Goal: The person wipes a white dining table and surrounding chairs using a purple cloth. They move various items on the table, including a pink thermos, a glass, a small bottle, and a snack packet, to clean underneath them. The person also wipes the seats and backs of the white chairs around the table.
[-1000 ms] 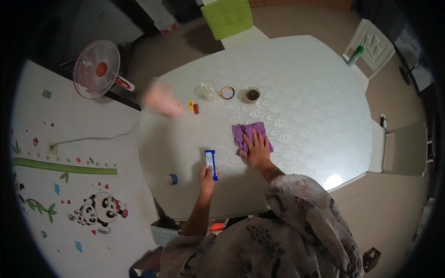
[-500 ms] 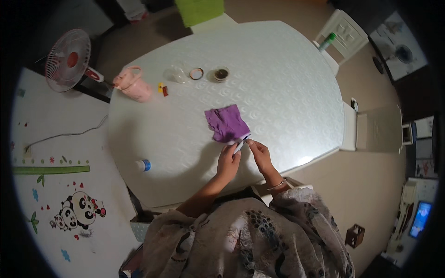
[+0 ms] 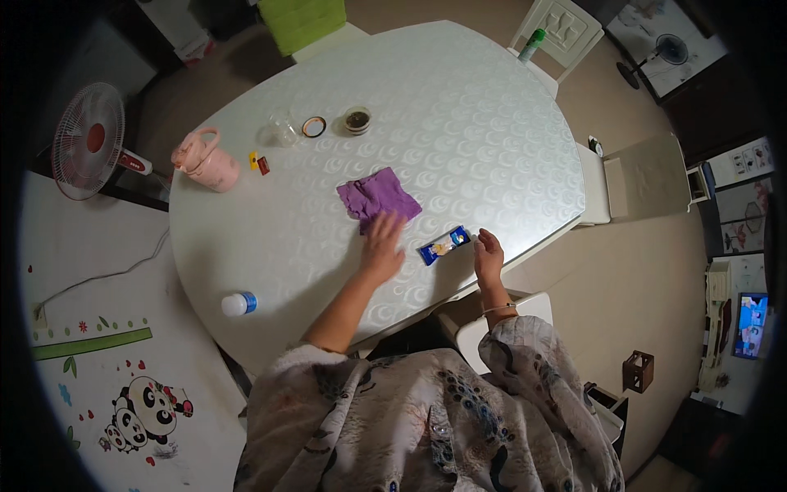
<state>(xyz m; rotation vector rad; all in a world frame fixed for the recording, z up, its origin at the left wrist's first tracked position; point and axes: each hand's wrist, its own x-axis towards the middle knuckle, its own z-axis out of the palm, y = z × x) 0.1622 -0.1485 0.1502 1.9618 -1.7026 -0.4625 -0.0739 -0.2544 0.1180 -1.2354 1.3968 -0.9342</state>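
- Your left grip (image 3: pixel 383 248), fingers spread, overlaps the near edge of the purple cloth (image 3: pixel 381 195).
- Your right grip (image 3: pixel 489 256), loosely curled around nothing, is right of the cloth.
- The blue packet (image 3: pixel 443 246) lies on your tabletop (image 3: pixel 467 123), near-right of the cloth.

Dim o/all, glare R side of table (image 3: pixel 492 164), soft shadow nr L hand (image 3: pixel 383 248), dark vignette.
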